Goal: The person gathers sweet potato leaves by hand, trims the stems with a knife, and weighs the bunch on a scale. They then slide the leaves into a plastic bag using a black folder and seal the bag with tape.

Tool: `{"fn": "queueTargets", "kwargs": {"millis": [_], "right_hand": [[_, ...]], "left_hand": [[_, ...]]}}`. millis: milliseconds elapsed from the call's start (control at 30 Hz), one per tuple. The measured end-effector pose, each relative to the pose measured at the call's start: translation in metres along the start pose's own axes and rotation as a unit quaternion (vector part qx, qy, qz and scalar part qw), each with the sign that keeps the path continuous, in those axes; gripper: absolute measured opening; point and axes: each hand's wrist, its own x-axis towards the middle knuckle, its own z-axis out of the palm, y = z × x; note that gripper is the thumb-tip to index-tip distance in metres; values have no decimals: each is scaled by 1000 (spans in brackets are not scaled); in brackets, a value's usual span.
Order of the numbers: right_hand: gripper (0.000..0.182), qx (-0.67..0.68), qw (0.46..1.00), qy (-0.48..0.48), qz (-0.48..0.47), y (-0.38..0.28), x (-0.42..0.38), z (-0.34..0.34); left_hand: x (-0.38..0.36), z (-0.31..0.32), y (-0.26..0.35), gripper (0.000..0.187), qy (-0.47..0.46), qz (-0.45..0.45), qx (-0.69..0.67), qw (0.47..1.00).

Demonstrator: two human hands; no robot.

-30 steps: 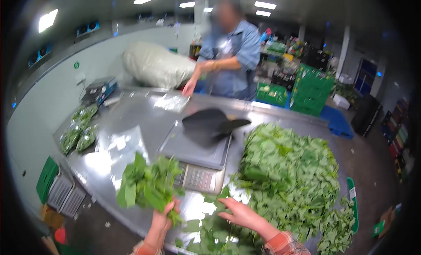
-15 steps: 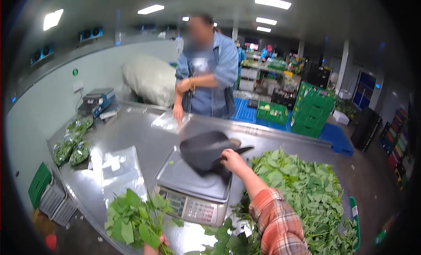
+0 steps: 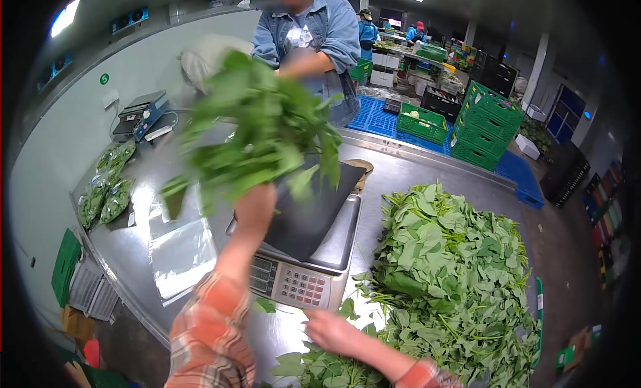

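My left hand [image 3: 256,204] is raised over the scale, closed around the stems of a large bunch of leafy greens [image 3: 267,131], blurred by motion. Beneath the bunch, a black, limp sheet-like piece [image 3: 310,218] lies on the pan of a digital scale [image 3: 304,284], partly hidden by the leaves. My right hand [image 3: 332,331] is just in front of the scale's keypad, low over the table. Its fingers look loosely apart, with nothing visible in them. To its right rises a big heap of greens [image 3: 447,268]; some loose leaves [image 3: 324,369] lie below the hand.
Clear plastic bags [image 3: 180,254] lie left of the scale on the metal table [image 3: 380,147]. Bagged greens [image 3: 107,184] and another device [image 3: 140,114] stand farther left. Across the table is a person in a denim jacket [image 3: 340,27]. Green crates [image 3: 487,127] are stacked behind.
My left hand has lifted the greens from the front left to above the scale. My right hand has let go of the black piece and moved down toward the front. The view has tilted downward.
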Motion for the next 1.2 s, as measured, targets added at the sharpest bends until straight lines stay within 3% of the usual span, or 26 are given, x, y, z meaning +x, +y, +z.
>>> {"fn": "queueTargets", "kwargs": {"millis": [33,67,100,133,233,300,367,433,533,633,733,933,967,1067,1167,1200], "right_hand": [[19,17,999,-37,22,-11,-16,7],[18,35,996,-74,43,-22,-30,11],[18,53,993,-88,64,-34,-41,12],[18,72,989,-100,85,-44,-51,12],[23,94,979,-111,143,-63,-81,10],[21,119,980,-43,154,-74,-94,5],[21,125,973,-26,190,-75,-105,6],[21,105,974,-17,199,-80,-115,7],[21,100,968,-41,225,-79,-134,23],[26,60,968,-100,223,-77,-150,36],[21,58,978,-25,200,-88,-166,48],[26,106,953,8,284,-117,-207,54],[27,95,955,66,274,-117,-217,59],[28,-25,860,199,470,-122,-235,31],[25,-201,799,199,531,-94,-252,24],[24,-141,806,185,545,-90,-257,23]], "left_hand": [[11,36,2,35,-92,-53,-16,994],[5,36,21,68,-174,-122,-36,977],[-12,74,20,99,-274,-91,113,951],[-36,124,1,110,-368,-51,160,914],[-31,112,12,104,-367,-53,136,919],[-28,97,8,95,-353,-30,98,930],[-52,85,2,80,-199,38,2,979],[-91,61,2,56,-30,113,-97,988],[-165,31,1,53,-49,118,-169,977],[-238,9,4,52,-134,73,-223,963],[-322,-12,5,52,-214,75,-235,945],[-407,-64,12,57,-385,134,-230,884],[-414,-70,13,56,-387,160,-206,884],[-420,-75,10,55,-394,155,-202,883],[-409,-83,21,52,-317,91,-271,904],[-403,-88,27,51,-290,78,-284,911]]}}
